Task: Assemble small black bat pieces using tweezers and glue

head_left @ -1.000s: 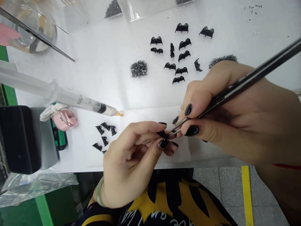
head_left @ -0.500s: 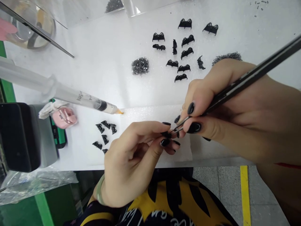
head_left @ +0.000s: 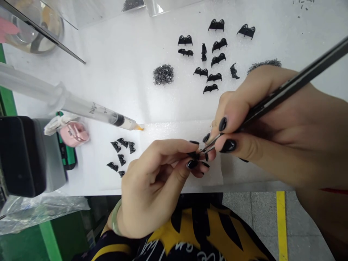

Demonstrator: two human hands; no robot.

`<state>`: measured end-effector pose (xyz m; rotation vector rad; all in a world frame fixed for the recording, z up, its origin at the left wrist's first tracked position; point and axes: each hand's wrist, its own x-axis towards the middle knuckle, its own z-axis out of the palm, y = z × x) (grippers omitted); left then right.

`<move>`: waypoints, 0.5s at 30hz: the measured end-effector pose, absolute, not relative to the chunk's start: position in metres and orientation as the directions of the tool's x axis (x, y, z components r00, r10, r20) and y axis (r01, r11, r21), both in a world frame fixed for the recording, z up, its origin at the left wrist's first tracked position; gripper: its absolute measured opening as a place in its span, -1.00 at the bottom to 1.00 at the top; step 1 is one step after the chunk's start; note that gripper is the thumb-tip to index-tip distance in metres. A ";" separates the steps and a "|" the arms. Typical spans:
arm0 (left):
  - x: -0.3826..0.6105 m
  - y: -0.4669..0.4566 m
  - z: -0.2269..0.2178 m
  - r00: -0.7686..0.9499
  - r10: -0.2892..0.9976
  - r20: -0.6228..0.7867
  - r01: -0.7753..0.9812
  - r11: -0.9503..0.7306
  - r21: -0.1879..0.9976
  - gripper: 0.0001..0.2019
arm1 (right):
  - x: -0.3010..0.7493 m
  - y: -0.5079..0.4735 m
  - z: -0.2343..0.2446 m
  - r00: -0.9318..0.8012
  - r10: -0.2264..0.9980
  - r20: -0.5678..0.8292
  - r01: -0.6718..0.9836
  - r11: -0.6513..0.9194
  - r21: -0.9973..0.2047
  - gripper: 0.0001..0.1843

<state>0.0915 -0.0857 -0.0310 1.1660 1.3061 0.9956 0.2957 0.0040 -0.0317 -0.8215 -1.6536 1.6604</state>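
My left hand (head_left: 154, 181) is closed in a pinch on a small black plastic part (head_left: 194, 156) near the front edge of the white foam mat (head_left: 122, 72). My right hand (head_left: 272, 123) grips dark tweezers (head_left: 274, 99), and their tips meet the pinched part. A syringe (head_left: 81, 105) with an orange tip lies at the left, pointing toward the middle. Several finished-looking black parts (head_left: 121, 152) lie just left of my left hand.
Several more black parts (head_left: 210, 54) are spread at the back, flanked by two piles of tiny metal springs (head_left: 163, 74). A black and grey device (head_left: 24, 156), a pink item (head_left: 74, 133), a glass dish (head_left: 35, 29) and a second pair of tweezers (head_left: 46, 34) sit left.
Both hands hold their pinch and stay almost still. The view has shifted slightly, so the things on the mat appear a little higher.
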 end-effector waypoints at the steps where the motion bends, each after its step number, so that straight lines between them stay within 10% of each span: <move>1: 0.091 -0.086 -0.031 0.050 0.983 -0.177 0.085 0.172 0.981 -0.59 | 0.295 0.003 -0.031 -0.592 0.806 -0.012 -0.013 -0.024 -1.000 -0.81; 15: 0.092 -0.086 -0.031 0.066 0.984 -0.167 0.050 0.164 0.985 -0.63 | 0.293 0.005 -0.033 -0.625 0.780 -0.002 -0.082 -0.069 -0.994 -0.78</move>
